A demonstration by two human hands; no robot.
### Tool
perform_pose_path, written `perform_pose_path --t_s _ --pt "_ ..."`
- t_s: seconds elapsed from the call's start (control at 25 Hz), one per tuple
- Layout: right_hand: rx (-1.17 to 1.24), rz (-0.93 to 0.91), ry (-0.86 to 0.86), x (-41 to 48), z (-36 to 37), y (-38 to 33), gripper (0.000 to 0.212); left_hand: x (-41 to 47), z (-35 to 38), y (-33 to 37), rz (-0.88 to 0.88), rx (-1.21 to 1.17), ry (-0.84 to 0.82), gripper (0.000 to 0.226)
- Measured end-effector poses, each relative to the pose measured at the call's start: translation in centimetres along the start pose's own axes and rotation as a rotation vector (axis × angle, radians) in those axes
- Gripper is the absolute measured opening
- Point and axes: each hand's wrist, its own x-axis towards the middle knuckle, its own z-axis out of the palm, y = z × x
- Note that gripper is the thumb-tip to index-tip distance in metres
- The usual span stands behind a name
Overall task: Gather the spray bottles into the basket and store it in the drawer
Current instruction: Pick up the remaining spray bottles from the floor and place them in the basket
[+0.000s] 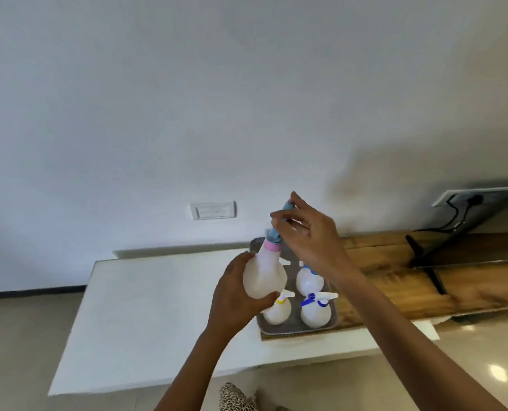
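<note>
Item one: the basket, a grey shallow tray, which I am taking as my landmark; it is sitting at the right end of the white tabletop, its far edge running close to the wall.

Item two: three white spray bottles standing upright inside the basket. The yellow-collared bottle is occupying the near-left corner, the blue-collared bottle the near-right corner, and a third bottle is standing behind the blue-collared one.

Item three: the pink-collared bottle, being held above the basket's left half, tilted, its blue spray head pointing up toward the wall.

Item four: my left hand, fingers wrapping round the body of the pink-collared bottle from the left.

Item five: my right hand, reaching over the basket, fingertips pinching the blue spray head.

Item six: a wooden plank, lying just right of the basket and running off further right.

Item seven: a wall switch plate, sitting on the wall up and left of the basket.
</note>
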Motion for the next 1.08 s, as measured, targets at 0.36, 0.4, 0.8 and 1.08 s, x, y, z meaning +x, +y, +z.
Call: perform_pose_path --t_s 0.36,0.4,0.8,1.08 --pt "-0.012 0.385 0.12 8.2 -5.1 3.5 0.03 6.7 4.7 2.1 0.093 0.127 -0.039 0.089" --pt "-0.039 0.364 0.114 8.9 -5.5 4.1 0.023 7.2 4.9 2.2 0.082 0.113 -0.063 0.09" --pt "-0.245 0.159 -0.182 15.7 -7.3 15.1 0.02 10.4 5.7 1.1 -0.172 0.105 0.097 0.078" --pt "-0.306 0.196 -0.321 17.8 -5.8 25.5 0.032 10.1 8.6 1.0 -0.285 0.201 0.147 0.07"
